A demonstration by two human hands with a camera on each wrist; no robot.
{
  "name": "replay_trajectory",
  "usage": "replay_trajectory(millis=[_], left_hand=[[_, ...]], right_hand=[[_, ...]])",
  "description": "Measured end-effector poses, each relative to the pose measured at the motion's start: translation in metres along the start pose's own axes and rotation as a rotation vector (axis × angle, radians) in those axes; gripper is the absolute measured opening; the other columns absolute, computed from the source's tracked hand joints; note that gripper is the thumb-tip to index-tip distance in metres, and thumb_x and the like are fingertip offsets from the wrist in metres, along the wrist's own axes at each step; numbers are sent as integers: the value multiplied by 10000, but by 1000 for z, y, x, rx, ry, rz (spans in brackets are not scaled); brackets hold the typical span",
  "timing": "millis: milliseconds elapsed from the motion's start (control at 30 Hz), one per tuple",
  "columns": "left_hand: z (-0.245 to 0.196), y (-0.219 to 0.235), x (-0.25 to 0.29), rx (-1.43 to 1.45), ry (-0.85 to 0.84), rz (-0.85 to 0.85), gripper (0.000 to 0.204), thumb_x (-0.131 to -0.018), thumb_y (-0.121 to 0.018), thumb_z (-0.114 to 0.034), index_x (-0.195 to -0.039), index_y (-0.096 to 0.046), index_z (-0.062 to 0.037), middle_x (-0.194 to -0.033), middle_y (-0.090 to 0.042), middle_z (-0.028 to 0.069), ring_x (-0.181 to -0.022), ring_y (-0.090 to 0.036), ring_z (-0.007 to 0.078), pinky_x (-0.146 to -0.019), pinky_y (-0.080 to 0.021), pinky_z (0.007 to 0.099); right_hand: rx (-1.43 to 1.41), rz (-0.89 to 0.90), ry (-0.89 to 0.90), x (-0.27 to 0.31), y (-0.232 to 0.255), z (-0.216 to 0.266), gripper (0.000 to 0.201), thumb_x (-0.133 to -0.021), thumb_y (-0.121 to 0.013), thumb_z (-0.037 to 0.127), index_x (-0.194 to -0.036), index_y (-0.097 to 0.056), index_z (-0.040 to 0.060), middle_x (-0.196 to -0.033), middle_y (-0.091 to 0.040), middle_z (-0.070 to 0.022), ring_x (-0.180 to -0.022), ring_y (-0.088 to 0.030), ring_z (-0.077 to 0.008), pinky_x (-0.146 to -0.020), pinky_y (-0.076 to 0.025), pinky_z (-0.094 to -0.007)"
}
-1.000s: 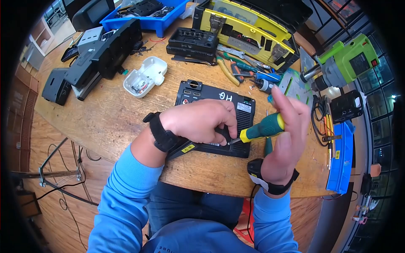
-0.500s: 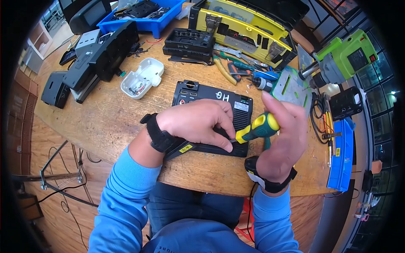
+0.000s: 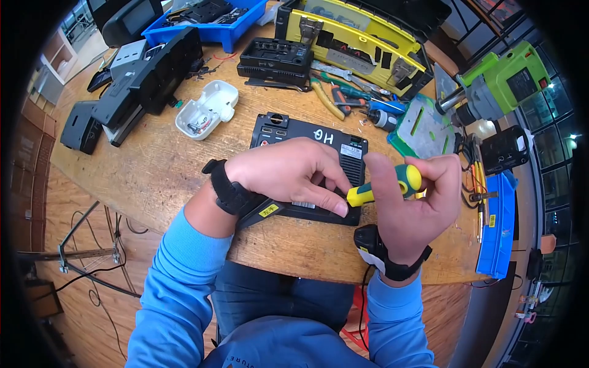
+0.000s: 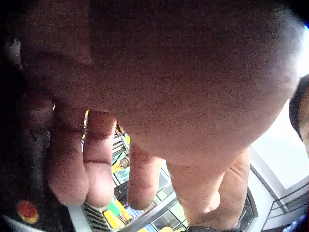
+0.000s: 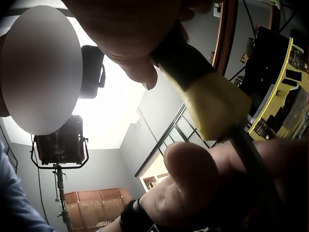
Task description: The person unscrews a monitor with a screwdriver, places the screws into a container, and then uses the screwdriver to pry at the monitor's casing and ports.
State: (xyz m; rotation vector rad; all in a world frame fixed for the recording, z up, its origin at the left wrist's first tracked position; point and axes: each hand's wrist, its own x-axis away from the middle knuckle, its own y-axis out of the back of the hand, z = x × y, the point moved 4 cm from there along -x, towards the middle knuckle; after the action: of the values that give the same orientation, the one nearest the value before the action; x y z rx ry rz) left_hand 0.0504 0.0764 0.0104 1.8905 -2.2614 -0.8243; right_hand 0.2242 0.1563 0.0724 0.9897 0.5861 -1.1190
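A black electronic device (image 3: 300,132) marked "HQ" lies on the wooden table, its vented, labelled side up. The left hand (image 3: 285,175) rests over it, thumb and index finger pinching the shaft of a green and yellow screwdriver (image 3: 362,195) just below the yellow collar. The right hand (image 3: 417,218) holds the handle between thumb and fingers, the tool slanting down to the device's near right corner. In the right wrist view, the left thumb (image 5: 190,169) sits beside the shaft. Its tip is hidden behind the left hand. The left wrist view shows mostly palm and fingers (image 4: 99,169).
A white open case (image 3: 208,110) with small screws stands to the left. Behind are a black unit (image 3: 275,61), a yellow toolbox (image 3: 362,52) and pliers (image 3: 328,101). A green drill press (image 3: 509,80) and a blue tray (image 3: 496,227) are at the right, dark monitors (image 3: 162,76) at the left.
The right hand has turned about the screwdriver handle, its thumb swinging left and its fingers curling in. The left thumb and index finger have shifted from the screwdriver's tip up toward its collar.
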Motion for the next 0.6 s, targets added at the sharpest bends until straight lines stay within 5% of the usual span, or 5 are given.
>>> replay_trajectory(millis=[300, 333, 433, 533, 600], left_hand=[[-10, -9, -5, 121, 54, -127, 415, -828, -952, -331, -1053, -798, -19, -634, -600, 9, -560, -516, 110, -528, -399, 305], [-15, -7, -6, 102, 136, -116, 316, -798, -966, -195, -916, -745, -4, -827, -726, 70, -741, -659, 143, -656, -516, 321], [-9, -7, -4, 47, 92, -67, 272, -831, -934, -177, -916, -738, -8, -820, -720, 65, -725, -655, 148, -649, -514, 325], [-20, -6, -5, 47, -12, -93, 259, -853, -910, -182, -877, -716, -14, -767, -702, 51, -672, -630, 143, -613, -485, 326], [-21, -6, -4, 71, 5, -56, 260, -890, -891, -231, -933, -747, -19, -715, -670, 37, -636, -581, 113, -582, -457, 309]], right_hand=[[106, 12, 42, -7, -3, 14, 541, -660, -1047, 286, -797, -576, 59, -760, -471, -34, -654, -430, -158, -544, -332, -314], [108, 9, 41, -7, -3, 15, 541, -660, -1047, 286, -797, -576, 59, -760, -471, -34, -654, -430, -158, -544, -332, -314], [83, 12, 62, -6, -3, 13, 517, -665, -1025, 152, -799, -532, 70, -790, -456, 12, -665, -409, -98, -583, -332, -269], [55, 48, 166, -8, -1, 15, 390, -733, -959, 171, -945, -671, 16, -827, -512, -16, -684, -439, -109, -599, -364, -274], [-109, 218, 115, -12, -1, 20, 490, -852, -903, 285, -1179, -733, -39, -955, -699, -121, -889, -655, -268, -732, -525, -351]])
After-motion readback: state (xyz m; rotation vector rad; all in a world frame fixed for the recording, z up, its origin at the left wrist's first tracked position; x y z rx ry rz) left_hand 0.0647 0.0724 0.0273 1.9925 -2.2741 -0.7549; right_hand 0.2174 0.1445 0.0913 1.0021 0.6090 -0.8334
